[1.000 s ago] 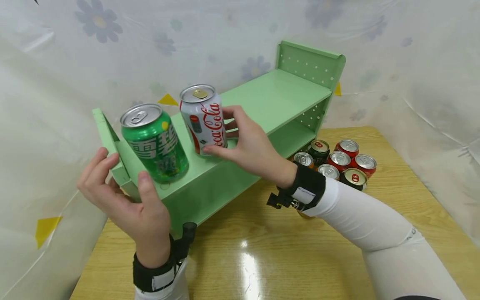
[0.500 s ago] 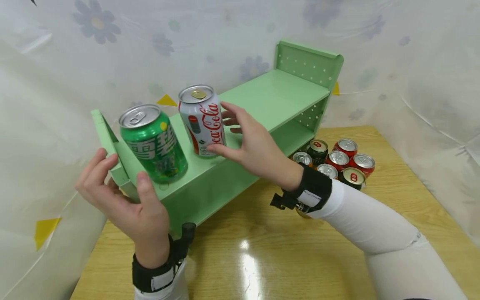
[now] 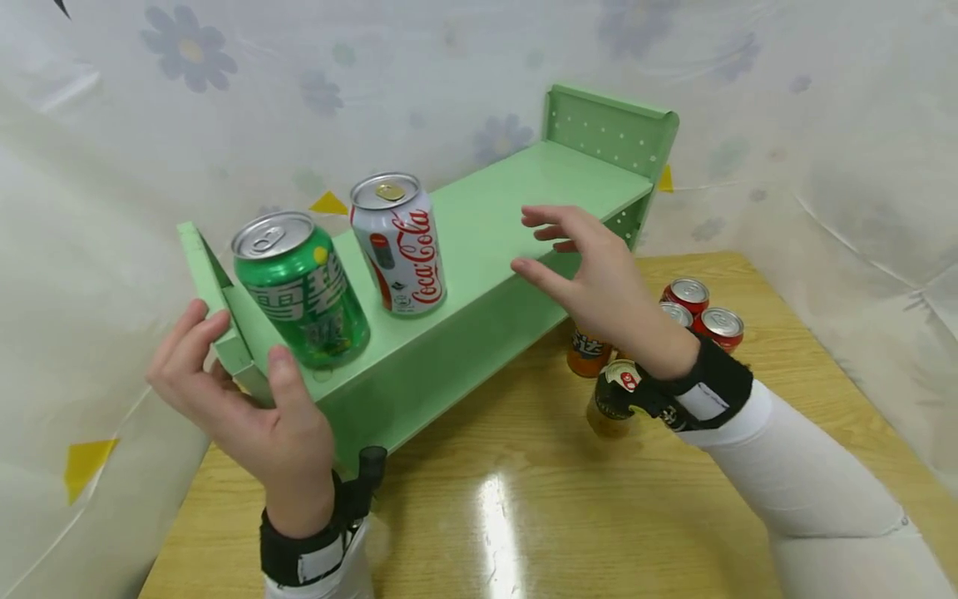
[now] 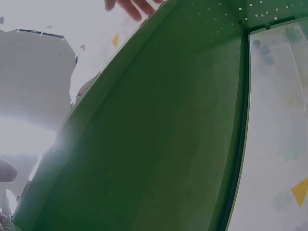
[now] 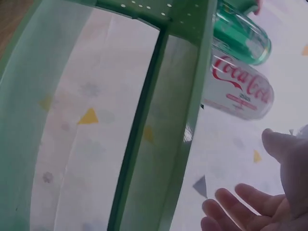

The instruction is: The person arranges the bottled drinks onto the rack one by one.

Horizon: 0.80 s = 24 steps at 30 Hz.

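Observation:
A green Sprite-like can [image 3: 302,291] with Chinese lettering and a white Coca-Cola can [image 3: 399,245] stand upright side by side on the top of a green shelf [image 3: 516,195]. My left hand [image 3: 247,408] holds the shelf's left end, fingers against the outer side of the end panel, thumb raised near the green can. Over the front edge, right of the Coca-Cola can, my right hand [image 3: 599,283] hangs in the air, fingers apart and holding nothing. In the right wrist view this hand [image 5: 260,192] is clear of both cans.
On the wooden table [image 3: 449,516], right of the shelf, stand several cans: red-sided ones [image 3: 720,327], an orange one [image 3: 587,353] and a dark, gold-topped one [image 3: 614,399]. My right forearm hides some. Patterned plastic sheeting [image 3: 419,75] hangs behind.
My right hand has let go of the white Coca-Cola can and moved right, away from it. The can stays on the shelf. My left hand keeps its place.

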Each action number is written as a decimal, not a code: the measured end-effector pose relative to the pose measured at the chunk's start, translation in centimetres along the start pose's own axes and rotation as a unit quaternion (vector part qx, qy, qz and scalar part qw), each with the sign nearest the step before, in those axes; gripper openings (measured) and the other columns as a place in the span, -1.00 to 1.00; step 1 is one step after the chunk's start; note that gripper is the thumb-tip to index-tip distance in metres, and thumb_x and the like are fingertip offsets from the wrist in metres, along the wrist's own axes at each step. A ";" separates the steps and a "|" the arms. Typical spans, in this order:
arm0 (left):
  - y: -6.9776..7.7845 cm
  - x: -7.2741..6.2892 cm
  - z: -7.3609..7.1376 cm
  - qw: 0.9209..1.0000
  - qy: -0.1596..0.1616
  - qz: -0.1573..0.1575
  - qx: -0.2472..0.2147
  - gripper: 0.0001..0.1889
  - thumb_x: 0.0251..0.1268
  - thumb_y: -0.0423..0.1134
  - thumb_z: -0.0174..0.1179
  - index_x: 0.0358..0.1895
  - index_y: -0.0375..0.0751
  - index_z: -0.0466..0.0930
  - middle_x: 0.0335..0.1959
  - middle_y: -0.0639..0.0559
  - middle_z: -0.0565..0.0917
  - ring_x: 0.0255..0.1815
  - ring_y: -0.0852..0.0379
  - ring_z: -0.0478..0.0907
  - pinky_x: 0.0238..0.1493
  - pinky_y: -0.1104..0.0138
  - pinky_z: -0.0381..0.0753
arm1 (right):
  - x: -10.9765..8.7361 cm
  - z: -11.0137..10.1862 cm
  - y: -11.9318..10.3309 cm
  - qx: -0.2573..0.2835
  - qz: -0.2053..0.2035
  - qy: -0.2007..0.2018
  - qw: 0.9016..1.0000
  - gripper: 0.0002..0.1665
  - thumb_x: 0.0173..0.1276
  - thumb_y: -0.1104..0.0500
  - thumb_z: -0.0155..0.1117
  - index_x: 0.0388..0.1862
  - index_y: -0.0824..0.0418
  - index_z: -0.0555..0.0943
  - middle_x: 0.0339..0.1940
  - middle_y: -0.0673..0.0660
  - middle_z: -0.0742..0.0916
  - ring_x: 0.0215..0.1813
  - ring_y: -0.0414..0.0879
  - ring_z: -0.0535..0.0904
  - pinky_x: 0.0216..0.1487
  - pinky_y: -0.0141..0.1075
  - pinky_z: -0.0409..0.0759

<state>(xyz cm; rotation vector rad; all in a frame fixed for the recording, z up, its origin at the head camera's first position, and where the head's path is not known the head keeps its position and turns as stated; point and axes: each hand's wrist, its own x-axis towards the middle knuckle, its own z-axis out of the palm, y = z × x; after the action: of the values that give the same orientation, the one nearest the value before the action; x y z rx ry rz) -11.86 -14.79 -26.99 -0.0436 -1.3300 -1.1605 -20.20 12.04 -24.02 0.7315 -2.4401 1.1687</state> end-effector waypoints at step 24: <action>-0.1 0.0 0.0 1.000 -0.002 0.000 -0.004 -0.58 0.04 -0.31 0.03 -0.01 -0.48 0.46 0.20 -0.20 0.44 0.33 -0.12 0.32 0.12 0.25 0.50 | -9.0 -0.7 8.6 -0.059 0.140 -0.072 0.986 -0.42 0.49 0.02 0.29 0.39 0.23 0.52 0.32 0.27 0.61 0.23 0.21 0.57 0.18 0.12 0.55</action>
<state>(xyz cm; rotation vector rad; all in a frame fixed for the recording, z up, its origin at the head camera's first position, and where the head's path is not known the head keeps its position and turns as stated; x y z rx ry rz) -11.93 -14.82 -27.07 -0.0527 -1.3291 -1.1660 -17.81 19.90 -33.46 0.4622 -2.7760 1.0872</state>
